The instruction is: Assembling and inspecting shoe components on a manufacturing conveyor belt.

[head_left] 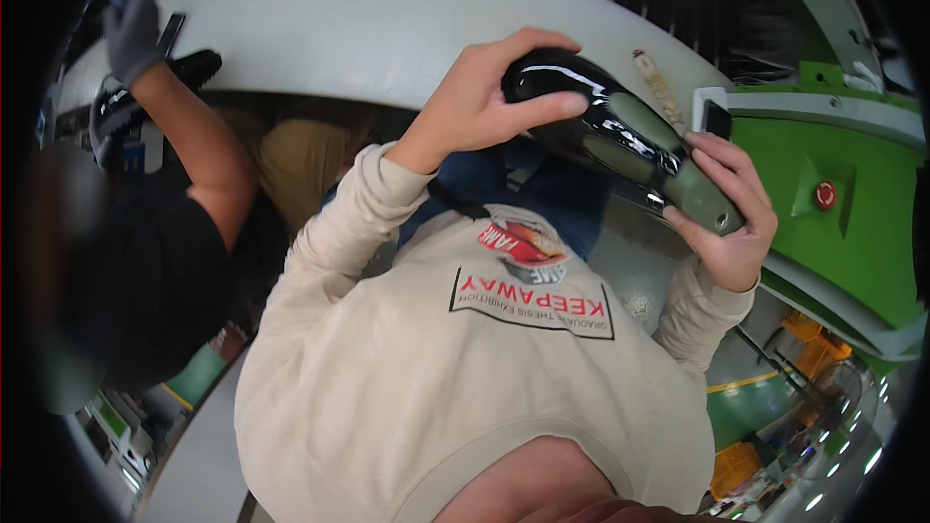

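A long, rounded, glossy black moulded piece (pixel 610 126) with dull grey-green patches is held up at a slant in front of me, over the near edge of the white surface. My left hand (pixel 494 102) grips its upper left end, the thumb lying across the top and the fingers going behind. Round its lower right, grey-green end my right hand (pixel 727 203) is closed, fingers on the far side and thumb on the near side. What the piece is exactly, I cannot make out.
Beyond it lies the long white work surface (pixel 339 19), bearing a beige wrapped stick (pixel 659 82). A green machine (pixel 843 165) with a red button (pixel 824 196) stands right. At left, a co-worker's grey-gloved hand (pixel 133 34) is near a dark ridged object (pixel 197 68).
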Available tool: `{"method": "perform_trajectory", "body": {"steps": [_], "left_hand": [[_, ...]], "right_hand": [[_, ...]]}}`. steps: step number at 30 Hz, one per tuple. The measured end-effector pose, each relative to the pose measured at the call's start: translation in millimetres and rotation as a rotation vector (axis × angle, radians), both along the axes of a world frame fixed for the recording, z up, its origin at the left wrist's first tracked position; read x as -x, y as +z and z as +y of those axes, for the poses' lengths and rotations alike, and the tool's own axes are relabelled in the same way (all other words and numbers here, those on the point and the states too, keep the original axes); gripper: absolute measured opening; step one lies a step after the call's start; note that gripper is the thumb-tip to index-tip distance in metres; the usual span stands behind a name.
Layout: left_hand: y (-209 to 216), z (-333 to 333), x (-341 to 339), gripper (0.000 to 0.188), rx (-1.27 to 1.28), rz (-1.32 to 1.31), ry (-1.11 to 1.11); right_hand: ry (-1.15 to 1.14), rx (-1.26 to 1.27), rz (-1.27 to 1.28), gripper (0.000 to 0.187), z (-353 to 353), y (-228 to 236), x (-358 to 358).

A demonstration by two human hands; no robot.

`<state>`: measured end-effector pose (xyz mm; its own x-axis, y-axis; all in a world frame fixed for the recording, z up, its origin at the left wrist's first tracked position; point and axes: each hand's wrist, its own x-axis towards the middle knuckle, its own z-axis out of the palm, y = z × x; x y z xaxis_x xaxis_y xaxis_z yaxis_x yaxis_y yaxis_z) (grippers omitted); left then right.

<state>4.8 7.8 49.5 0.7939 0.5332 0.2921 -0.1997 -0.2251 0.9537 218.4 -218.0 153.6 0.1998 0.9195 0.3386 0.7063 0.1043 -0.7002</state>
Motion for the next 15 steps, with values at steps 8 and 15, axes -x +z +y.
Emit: {"method": "perform_trajectory", "body": {"steps": [8,15], "left_hand": [[74.7,-1.8,-37.3,0.113,-0.469,-0.193,-0.038],[100.0,32.3,-19.4,0.077,-0.484,-0.039,0.185]], "right_hand": [[0.167,0.109,-0.194,0.041,74.2,72.1,-9.7],[0.334,-0.437,0.475,0.066,108.3,44.3,-46.4]]}}
